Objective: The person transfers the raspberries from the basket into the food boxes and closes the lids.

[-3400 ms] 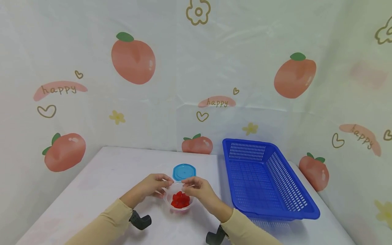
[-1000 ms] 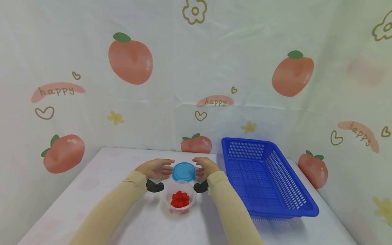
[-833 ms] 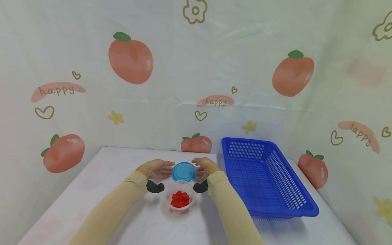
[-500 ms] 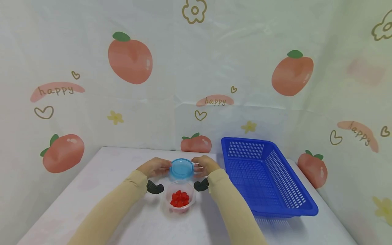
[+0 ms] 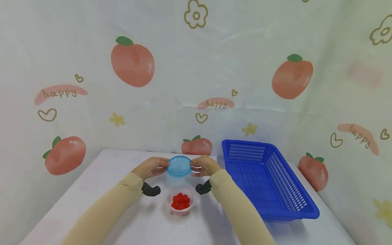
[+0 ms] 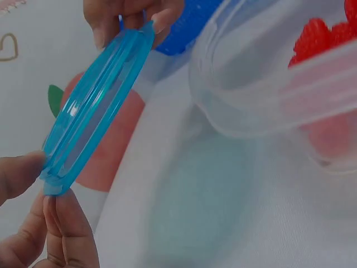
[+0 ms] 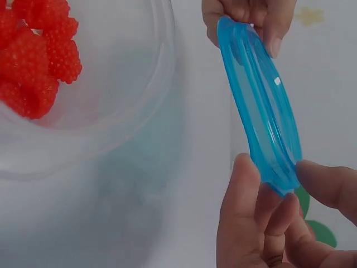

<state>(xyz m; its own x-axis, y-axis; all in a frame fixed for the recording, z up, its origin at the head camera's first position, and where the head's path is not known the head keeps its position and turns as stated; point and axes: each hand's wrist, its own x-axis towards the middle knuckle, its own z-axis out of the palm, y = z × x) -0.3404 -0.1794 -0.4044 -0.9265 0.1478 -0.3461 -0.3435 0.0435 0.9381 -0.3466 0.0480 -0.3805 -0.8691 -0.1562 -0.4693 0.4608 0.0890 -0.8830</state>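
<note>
A round, translucent blue lid [image 5: 179,166] is held in the air by both hands, its shadow on the table below. My left hand [image 5: 151,167] pinches its left edge between thumb and fingertips, seen closely in the left wrist view. My right hand [image 5: 206,165] pinches the opposite edge, thumb on the upper side and fingers under it in the right wrist view. Nearer to me stands a clear plastic bowl [image 5: 170,194], uncovered. Several red raspberries [image 5: 180,201] lie inside it, sharp in the right wrist view [image 7: 33,61].
To the right on the white table [image 5: 92,190] stands a large blue plastic basket [image 5: 249,200] with slotted walls. Behind the table hangs a pale sheet [image 5: 165,68] printed with fruit and "happy" lettering. Dark wrist-camera mounts [image 5: 150,189] stick out below both wrists.
Both hands left the bowl's rim and reached to the blue lid lying behind it. They then gripped its two sides and raised it off the table. Bowl and basket stayed put.
</note>
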